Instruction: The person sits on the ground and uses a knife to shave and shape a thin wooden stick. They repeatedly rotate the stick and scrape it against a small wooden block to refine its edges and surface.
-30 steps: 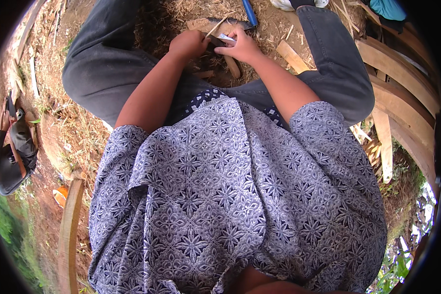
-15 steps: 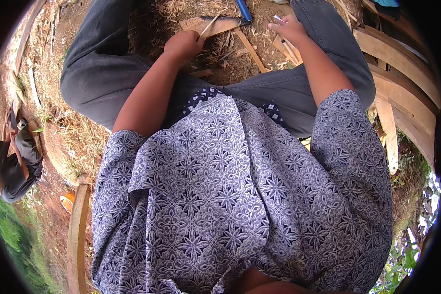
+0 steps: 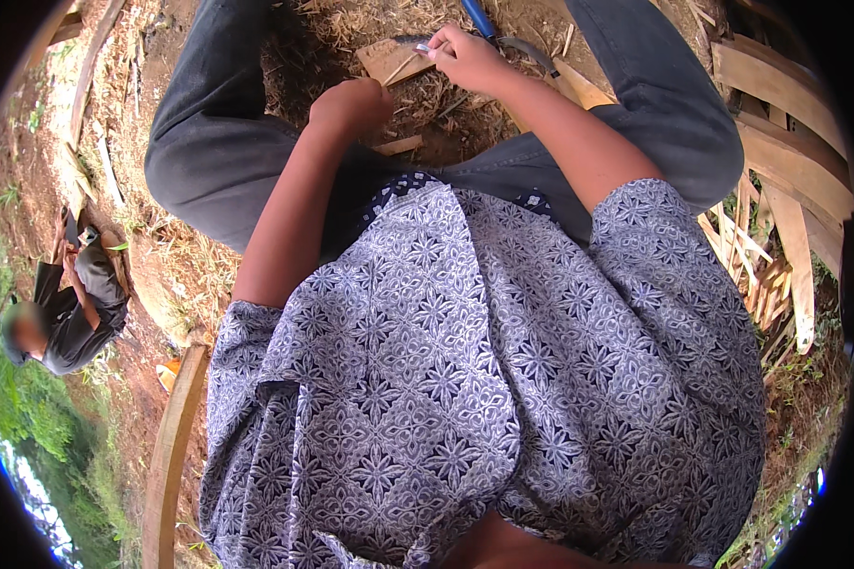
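My left hand (image 3: 351,109) is closed around the lower end of a thin pale wooden stick (image 3: 403,70). The stick slants up and to the right, over a flat wooden board (image 3: 381,59) on the ground. My right hand (image 3: 470,62) pinches a small whitish object (image 3: 421,47) at the stick's far end; its kind is too small to make out. Just beyond my right hand lies a tool with a blue handle (image 3: 478,17); its dark head is partly hidden by the fingers.
A dark curved strip (image 3: 531,52) and a wood piece (image 3: 584,85) lie right of my hand. Shavings (image 3: 342,28) cover the ground between my legs. Curved planks (image 3: 788,156) are stacked at right, above thin sticks (image 3: 764,275). A person (image 3: 81,299) sits far left, near a long beam (image 3: 173,455).
My right hand has moved left from beside my right knee to the stick's far end, bringing the small whitish object. My left hand still holds the stick. The view has shifted slightly.
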`<state>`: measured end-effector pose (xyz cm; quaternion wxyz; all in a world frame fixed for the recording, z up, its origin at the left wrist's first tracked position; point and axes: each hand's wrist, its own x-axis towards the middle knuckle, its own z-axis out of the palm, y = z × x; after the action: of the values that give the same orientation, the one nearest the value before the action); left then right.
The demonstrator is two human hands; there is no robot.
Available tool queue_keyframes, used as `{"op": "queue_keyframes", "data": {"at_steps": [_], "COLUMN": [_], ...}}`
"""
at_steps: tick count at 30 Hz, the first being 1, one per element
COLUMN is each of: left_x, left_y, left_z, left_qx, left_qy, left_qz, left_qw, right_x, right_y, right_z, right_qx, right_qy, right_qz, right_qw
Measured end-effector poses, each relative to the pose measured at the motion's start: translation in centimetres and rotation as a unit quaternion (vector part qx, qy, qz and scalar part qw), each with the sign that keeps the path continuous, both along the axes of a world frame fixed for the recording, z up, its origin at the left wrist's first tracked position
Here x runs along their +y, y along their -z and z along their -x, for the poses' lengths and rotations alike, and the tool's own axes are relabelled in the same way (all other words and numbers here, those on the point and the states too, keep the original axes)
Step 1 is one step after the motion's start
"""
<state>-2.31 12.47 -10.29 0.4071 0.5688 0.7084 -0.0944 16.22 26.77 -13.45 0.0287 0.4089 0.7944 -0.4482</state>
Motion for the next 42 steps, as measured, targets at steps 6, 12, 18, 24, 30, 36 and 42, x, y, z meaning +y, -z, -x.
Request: {"op": "queue_keyframes", "data": {"at_steps": [6, 12, 18, 24, 30, 36, 42], "left_x": [-2.8, -6.0, -8.6, -9.6, -10.1, -9.7, -8.4], "left_y": [-1.0, -1.8, -3.1, -4.3, -3.8, -3.7, -3.8], "left_z": [-0.2, -0.7, -0.2, 1.4, 2.6, 2.5, 2.6], "left_qx": [-0.047, -0.037, -0.072, -0.085, -0.09, -0.14, -0.189], "left_qy": [-0.077, -0.059, -0.046, -0.052, -0.108, -0.178, -0.204], "left_qz": [0.045, 0.078, 0.085, 0.098, 0.118, 0.108, 0.118], "left_qw": [0.995, 0.995, 0.993, 0.99, 0.983, 0.968, 0.953], "right_x": [-5.9, -7.9, -12.7, -15.9, -15.4, -13.0, -11.1], "right_y": [0.9, 2.8, -1.2, -1.2, -0.1, 1.8, 1.5], "right_z": [1.3, 0.7, 2.5, 3.4, 3.9, 3.5, 3.7], "right_qx": [0.061, -0.072, 0.043, 0.091, 0.08, 0.068, 0.092], "right_qy": [-0.047, -0.027, -0.043, -0.016, -0.013, 0.011, -0.037], "right_qz": [-0.001, 0.038, 0.142, 0.131, 0.129, 0.08, 0.107], "right_qw": [0.997, 0.996, 0.988, 0.987, 0.988, 0.994, 0.989]}}
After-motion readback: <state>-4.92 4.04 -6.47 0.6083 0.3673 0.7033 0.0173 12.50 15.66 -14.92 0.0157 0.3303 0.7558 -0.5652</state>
